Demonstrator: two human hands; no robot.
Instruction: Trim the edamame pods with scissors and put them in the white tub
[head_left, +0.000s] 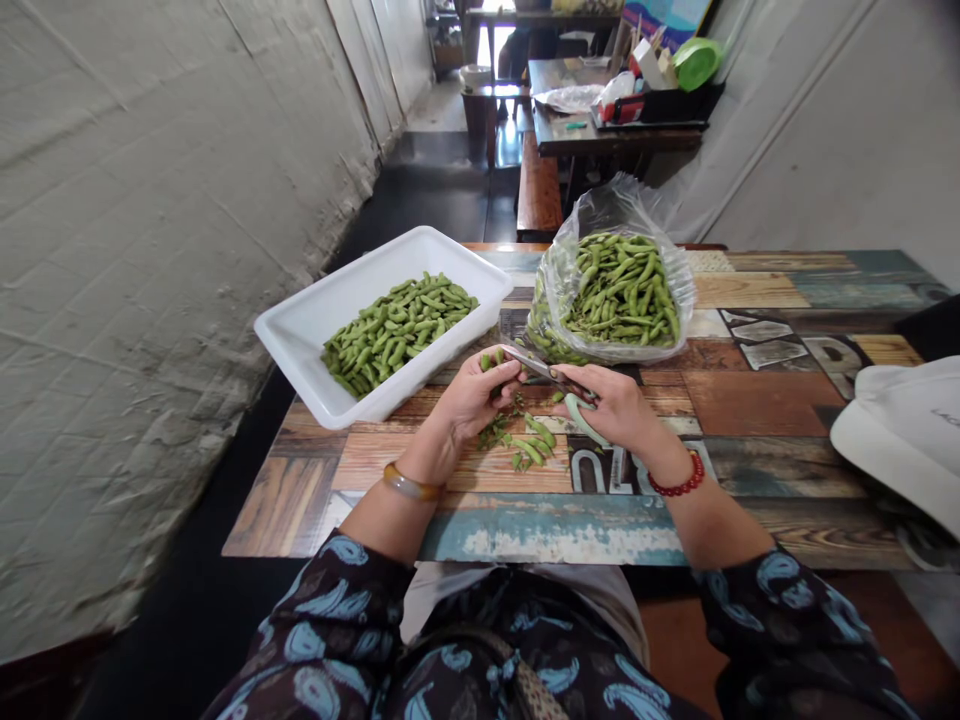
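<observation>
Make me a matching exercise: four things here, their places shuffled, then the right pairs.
1. White rectangular plastic tub
2. Clear plastic bag of green pods
3. Pale green-handled metal scissors
4. Red beaded bracelet

A. Worn on the right wrist
B. Left part of the multicoloured plank-patterned table
C. Held in the bare right hand
D. Open, beyond the right hand

Pairs: 1-B, 2-D, 3-C, 4-A

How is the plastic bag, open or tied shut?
Open. The plastic bag has its mouth spread wide, with green pods plainly showing inside.
</observation>
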